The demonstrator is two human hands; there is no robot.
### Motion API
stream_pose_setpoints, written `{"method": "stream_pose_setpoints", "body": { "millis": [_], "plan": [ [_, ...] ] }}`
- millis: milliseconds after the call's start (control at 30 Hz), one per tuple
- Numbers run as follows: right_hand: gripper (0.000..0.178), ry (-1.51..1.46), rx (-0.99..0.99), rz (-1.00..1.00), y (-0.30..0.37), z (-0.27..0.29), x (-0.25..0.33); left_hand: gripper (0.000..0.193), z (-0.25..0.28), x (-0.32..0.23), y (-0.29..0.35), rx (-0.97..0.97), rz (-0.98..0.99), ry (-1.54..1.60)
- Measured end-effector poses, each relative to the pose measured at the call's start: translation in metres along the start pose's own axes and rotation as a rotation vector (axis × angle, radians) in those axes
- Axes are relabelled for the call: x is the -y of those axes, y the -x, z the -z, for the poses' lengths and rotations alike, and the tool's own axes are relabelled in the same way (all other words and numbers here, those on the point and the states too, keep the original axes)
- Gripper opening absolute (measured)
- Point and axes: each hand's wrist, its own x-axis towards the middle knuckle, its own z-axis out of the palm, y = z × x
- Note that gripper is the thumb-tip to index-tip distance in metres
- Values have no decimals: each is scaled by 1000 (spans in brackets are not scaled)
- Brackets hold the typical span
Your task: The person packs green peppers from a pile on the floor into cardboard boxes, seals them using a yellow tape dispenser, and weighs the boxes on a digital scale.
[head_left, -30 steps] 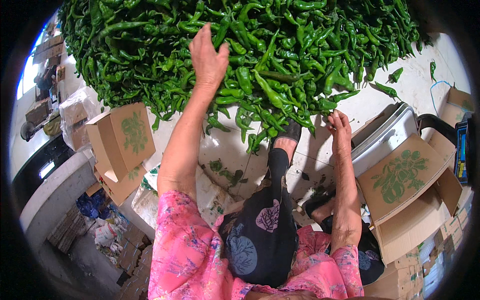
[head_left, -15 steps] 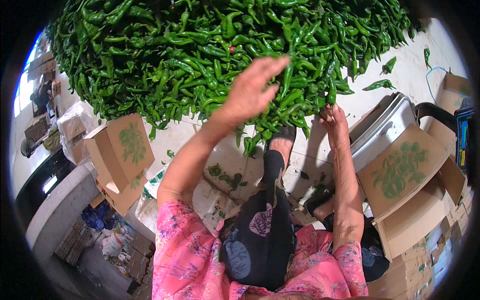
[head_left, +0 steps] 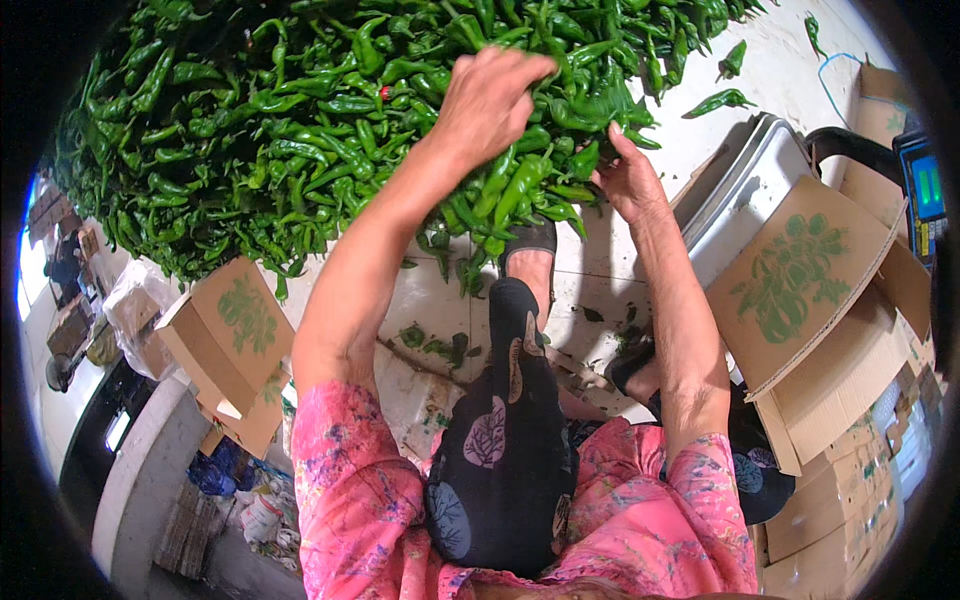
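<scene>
A large heap of long green chili peppers (head_left: 330, 150) fills the top of the view. My left hand (head_left: 490, 105) is over the front of the heap with its fingers bent. Motion blurs the fingertips, so whether they grip a pepper is unclear. At the heap's right front edge, my right hand (head_left: 630, 180) is palm up, its thumb raised and apart from the fingers. Peppers partly cover those fingers; they touch the lowest ones. One small red spot (head_left: 385, 92) shows among the green.
An open carton (head_left: 790, 270) with a green print stands at right, beside a white tub (head_left: 735, 185) and a device with a lit screen (head_left: 925, 185). Another carton (head_left: 235, 315) is at left. Loose peppers (head_left: 720, 103) and leaf scraps (head_left: 440, 345) lie on the floor.
My left hand has moved up and left in view, its fingers now more bent. My right hand has turned palm up, thumb lifted away from its fingers. The whole view has shifted slightly.
</scene>
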Motion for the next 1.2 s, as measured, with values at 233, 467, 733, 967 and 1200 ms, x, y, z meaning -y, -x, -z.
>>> {"method": "stream_pose_setpoints", "body": {
  "millis": [233,467,733,967,1200],
  "plan": [
    [38,-215,157,24,-5,13,3,109,50,-11,83,9,608,354],
    [64,60,106,50,12,-26,19,134,-13,0,81,-62,477,239],
    [84,157,215,101,7,-63,49,128,-33,-19,35,-33,551,231],
    [82,168,283,173,1,-79,75,127,-24,7,1,11,429,349],
    [68,337,294,137,-3,-65,66,104,-21,14,-5,108,529,565]
  ]
}}
